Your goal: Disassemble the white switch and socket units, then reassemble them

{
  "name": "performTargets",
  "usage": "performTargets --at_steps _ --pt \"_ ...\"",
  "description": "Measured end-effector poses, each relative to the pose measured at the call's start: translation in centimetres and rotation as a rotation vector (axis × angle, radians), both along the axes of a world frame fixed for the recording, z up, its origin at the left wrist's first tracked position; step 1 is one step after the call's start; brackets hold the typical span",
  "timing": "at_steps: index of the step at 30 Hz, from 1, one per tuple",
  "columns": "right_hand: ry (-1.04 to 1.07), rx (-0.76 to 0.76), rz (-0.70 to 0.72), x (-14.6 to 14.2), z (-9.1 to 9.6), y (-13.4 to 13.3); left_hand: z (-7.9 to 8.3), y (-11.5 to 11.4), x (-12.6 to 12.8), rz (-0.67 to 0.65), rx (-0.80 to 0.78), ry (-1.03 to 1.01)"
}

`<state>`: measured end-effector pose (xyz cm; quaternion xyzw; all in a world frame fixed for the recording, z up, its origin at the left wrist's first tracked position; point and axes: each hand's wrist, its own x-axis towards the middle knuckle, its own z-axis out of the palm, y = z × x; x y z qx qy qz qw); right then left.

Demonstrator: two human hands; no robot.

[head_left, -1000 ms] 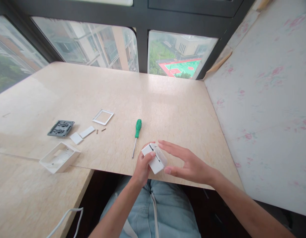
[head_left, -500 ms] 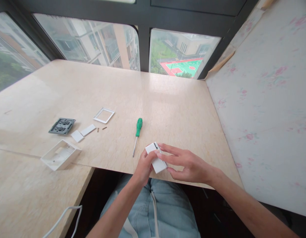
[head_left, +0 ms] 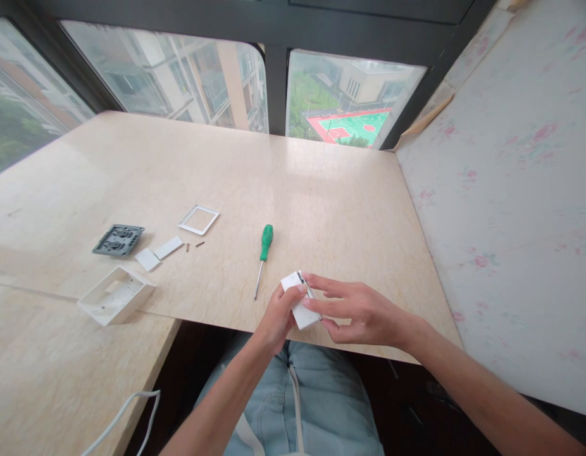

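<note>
Both my hands hold a white wall switch box [head_left: 297,303] just above the near edge of the beige marble table [head_left: 293,190]. My left hand [head_left: 278,316] grips its left side, thumb on the front face. My right hand [head_left: 357,311] closes on its right side, fingertips pressing the white rocker plate. A green-handled screwdriver [head_left: 262,253] lies on the table just left of the box, tip toward me.
At the left lie a white square frame [head_left: 199,219], a grey switch mechanism [head_left: 118,240], two small white rocker plates [head_left: 158,253], two tiny screws [head_left: 193,246] and an empty white back box [head_left: 115,295]. A white cable [head_left: 126,411] hangs at the lower left. A floral-papered wall [head_left: 511,190] stands right.
My right hand went from open and spread beside the box to closed on its right side. The box shifted slightly; the view drifted a little.
</note>
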<state>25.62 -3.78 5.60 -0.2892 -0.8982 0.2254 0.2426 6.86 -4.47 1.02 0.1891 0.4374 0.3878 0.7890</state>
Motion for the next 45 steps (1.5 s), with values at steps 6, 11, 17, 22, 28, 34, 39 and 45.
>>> performTargets --at_steps 6,11,17,22,28,34,39,45 --pt "0.049 -0.05 -0.006 0.0 -0.2 0.0 0.1 0.0 -0.1 -0.011 -0.007 -0.015" --pt "0.112 -0.115 0.001 -0.1 -0.5 0.4 0.2 0.1 -0.3 -0.023 -0.029 -0.042" --pt "0.137 -0.199 0.045 -0.7 -0.1 1.9 0.8 0.6 -1.2 -0.02 -0.07 -0.057" --pt "0.112 -0.221 0.09 -1.6 1.0 2.8 1.0 0.7 -1.9 -0.022 -0.09 -0.072" --pt "-0.009 -0.207 0.076 -1.6 1.8 3.3 1.4 0.4 -2.3 -0.005 -0.007 0.016" --pt "-0.045 -0.178 0.054 -2.4 2.4 3.1 1.7 0.3 -2.5 -0.004 0.19 0.206" --pt "0.03 -0.14 -0.004 -3.5 2.3 2.3 1.8 0.2 -2.2 0.073 0.271 0.208" --pt "0.073 -0.031 -0.06 -3.6 0.8 0.8 1.6 -0.1 -1.8 0.107 0.232 0.191"
